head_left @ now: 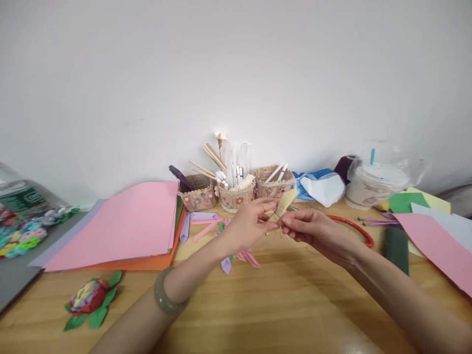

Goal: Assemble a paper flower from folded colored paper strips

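Yellow paper (286, 202): being held up between the two hands, in front of the baskets (275, 189), seemingly above the table (236, 305).
Long axis: slanting from lower left to upper right — the free end is pointing up and away from the person.
Left hand (253, 223): pinching the paper's lower part between thumb and fingers; this grip is sitting on its left side and overlapping more of it, so it is the nearer one.
Right hand (319, 231): pressing thumb and forefinger together at the lower right edge; the paper is rising up and leftward from this grip — the tips are hiding what exactly lies under them.
Strips (226, 265): lying on the table below and left of the left hand, purple and pink.
Flower (86, 297): resting at the left front, its green leaves spreading out.
Jar (24, 199): showing pale lettering on green, too blurred to read.
Cup (376, 184): carrying faint print, not legible; a blue straw is standing in it.
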Demonstrator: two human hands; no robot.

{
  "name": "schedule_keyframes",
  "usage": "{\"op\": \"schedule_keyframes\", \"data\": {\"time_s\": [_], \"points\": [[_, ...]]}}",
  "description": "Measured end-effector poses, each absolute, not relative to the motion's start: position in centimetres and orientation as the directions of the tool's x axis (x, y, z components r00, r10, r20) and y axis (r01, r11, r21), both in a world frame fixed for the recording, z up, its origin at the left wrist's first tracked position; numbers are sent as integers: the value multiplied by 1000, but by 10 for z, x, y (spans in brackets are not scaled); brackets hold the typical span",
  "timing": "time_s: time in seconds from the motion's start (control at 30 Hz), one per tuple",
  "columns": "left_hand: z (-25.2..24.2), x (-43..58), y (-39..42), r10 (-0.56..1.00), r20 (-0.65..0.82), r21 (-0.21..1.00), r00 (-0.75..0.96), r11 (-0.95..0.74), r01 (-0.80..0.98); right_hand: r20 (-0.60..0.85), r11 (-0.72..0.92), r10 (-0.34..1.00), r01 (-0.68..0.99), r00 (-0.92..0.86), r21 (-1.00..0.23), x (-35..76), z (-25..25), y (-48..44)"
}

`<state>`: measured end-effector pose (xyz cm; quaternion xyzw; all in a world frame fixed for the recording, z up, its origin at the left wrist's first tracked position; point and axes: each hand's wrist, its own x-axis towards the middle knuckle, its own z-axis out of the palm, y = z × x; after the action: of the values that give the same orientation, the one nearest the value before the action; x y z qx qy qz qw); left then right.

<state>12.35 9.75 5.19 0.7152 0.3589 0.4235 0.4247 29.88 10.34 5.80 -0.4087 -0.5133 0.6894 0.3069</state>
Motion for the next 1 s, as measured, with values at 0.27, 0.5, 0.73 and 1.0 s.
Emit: {"op": "schedule_keyframes", "data": {"time_s": [0.27,0.5,0.73,1.0], "points": [[68,120,88,843,268,897,466,-394,199,-256,-239,839,97,-480,-966,302,56,105],[70,121,87,865,267,876,424,-401,266,39,177,933,361,-357,-916,298,59,91],[67,121,89,875,-116,993,470,98,63,556,671,692,696,-461,-257,308,40,85],[64,122,91,919,-70,994,388,98,-52,119,246,903,271,-412,-931,302,55,90]]}}
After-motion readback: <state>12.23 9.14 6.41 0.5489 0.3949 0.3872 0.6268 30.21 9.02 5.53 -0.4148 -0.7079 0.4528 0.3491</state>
